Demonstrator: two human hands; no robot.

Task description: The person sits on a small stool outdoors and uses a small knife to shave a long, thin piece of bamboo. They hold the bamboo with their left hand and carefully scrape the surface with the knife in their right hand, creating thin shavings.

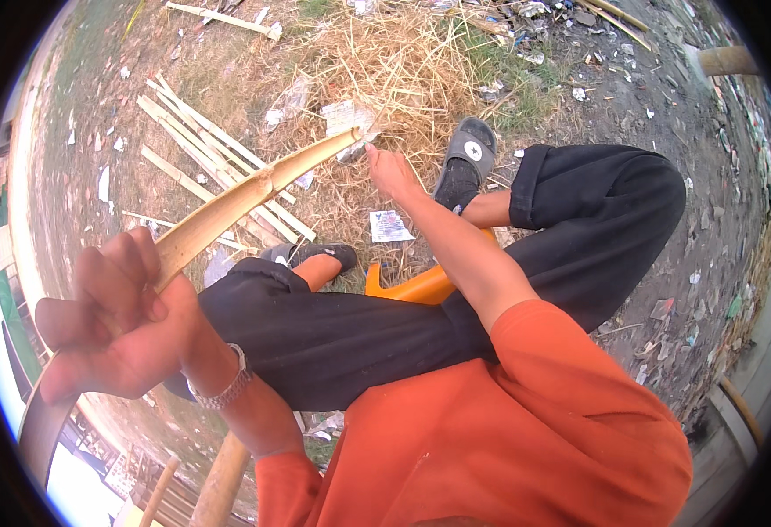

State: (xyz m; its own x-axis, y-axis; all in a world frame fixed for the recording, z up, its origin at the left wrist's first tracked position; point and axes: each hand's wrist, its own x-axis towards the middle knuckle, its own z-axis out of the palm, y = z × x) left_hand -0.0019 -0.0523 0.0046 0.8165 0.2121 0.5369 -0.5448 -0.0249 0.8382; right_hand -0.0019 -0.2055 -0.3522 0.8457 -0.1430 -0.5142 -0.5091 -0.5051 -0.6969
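I'm sitting outdoors over bare, packed dirt ground (631, 105) littered with scraps of paper and plastic, with a heap of dry yellow straw (403, 70) spread at its far edge and a loose bundle of pale split bamboo slats (201, 149) lying on the dirt toward the far left. Under me is an orange plastic stool (412, 285) — smooth, only one corner showing between my black trousers (385, 334). My grey sandals (469, 149) rest on the straw-strewn dirt. My left hand (113, 325) is closed in a firm fist around the near end of a long bamboo strip (245, 198), curved like a trough, tan and fibrous, running up from my fist toward the straw. My right hand (390, 171) reaches to the strip's far tip, fingers curled and just at its end — whether they pinch it I cannot tell. A metal-link watch (227, 386) sits on my left wrist.
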